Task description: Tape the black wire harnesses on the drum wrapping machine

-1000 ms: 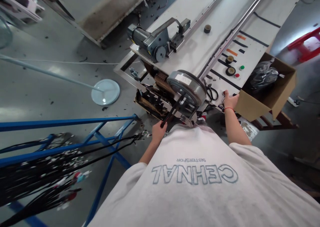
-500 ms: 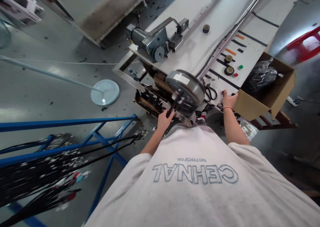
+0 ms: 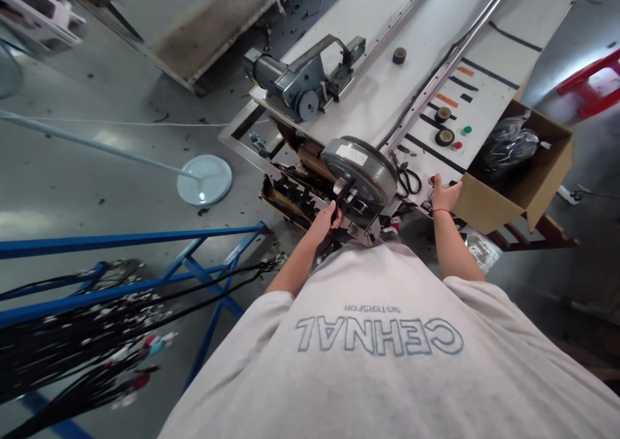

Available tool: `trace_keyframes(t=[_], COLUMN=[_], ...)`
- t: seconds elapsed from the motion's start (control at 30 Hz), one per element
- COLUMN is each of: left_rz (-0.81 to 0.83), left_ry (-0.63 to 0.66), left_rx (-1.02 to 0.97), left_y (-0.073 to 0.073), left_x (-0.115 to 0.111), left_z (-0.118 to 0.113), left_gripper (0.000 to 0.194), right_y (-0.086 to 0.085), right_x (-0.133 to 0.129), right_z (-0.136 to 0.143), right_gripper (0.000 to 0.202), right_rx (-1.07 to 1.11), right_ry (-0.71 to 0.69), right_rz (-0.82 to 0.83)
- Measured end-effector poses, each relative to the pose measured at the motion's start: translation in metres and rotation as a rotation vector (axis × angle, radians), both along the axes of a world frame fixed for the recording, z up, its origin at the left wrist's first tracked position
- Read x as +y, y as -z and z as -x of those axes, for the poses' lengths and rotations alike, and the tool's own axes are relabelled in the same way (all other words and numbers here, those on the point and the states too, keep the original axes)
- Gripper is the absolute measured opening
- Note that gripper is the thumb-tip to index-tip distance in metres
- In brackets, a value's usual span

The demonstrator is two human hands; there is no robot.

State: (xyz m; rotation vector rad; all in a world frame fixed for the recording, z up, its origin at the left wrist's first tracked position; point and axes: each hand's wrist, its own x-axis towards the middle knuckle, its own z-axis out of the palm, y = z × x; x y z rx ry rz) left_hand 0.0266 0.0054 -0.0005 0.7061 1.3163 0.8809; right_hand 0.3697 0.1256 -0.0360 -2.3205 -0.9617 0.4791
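My left hand (image 3: pixel 330 219) is closed around a thin dark piece (image 3: pixel 337 210), whose kind is hard to make out. It is at the near face of a round machine head with a thick grey roll (image 3: pixel 359 161), where shiny metal parts (image 3: pixel 362 205) show. At the front edge of the white workbench (image 3: pixel 368 103), my right hand (image 3: pixel 444 195) rests with its thumb and a finger apart, beside a small red button (image 3: pixel 432 181). Its other fingers are partly hidden. Black-handled scissors (image 3: pixel 409 182) lie between the roll and my right hand.
On the bench are tape rolls (image 3: pixel 444 137), a green button (image 3: pixel 466 130) and a motor unit (image 3: pixel 290 81). An open cardboard box (image 3: pixel 489 203) holding a plastic bag stands right. Left are a blue rack (image 3: pixel 145 235) with hanging black cables (image 3: pixel 72 336) and a round-based stand (image 3: pixel 204 179).
My left hand has moved up and slightly right, closer to the machine head, bringing the thin dark piece along. My right hand stays at the bench edge.
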Motion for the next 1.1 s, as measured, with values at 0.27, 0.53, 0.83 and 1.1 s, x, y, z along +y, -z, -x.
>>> trace_keyframes(t=[0.27, 0.53, 0.83, 1.1], left_rz=[-0.082, -0.194, -0.241, -0.045], left_ry=[0.245, 0.270, 0.269, 0.407], left_rx=[0.088, 0.522, 0.465, 0.008], left_y=[0.007, -0.006, -0.010, -0.002], left_x=[-0.023, -0.039, -0.009, -0.025], left_z=[0.022, 0.036, 0.006, 0.024], left_gripper=[0.063, 0.038, 0.040, 0.045], right_y=[-0.006, -0.012, -0.008, -0.005], right_x=[0.001, -0.001, -0.002, -0.001], right_z=[0.000, 0.003, 0.002, 0.000], right_gripper=[0.092, 0.091, 0.087, 0.091], right_rx=[-0.002, 0.015, -0.015, -0.009], right_ry=[-0.004, -0.004, -0.009, -0.008], right_rz=[0.055, 0.046, 0.023, 0.002])
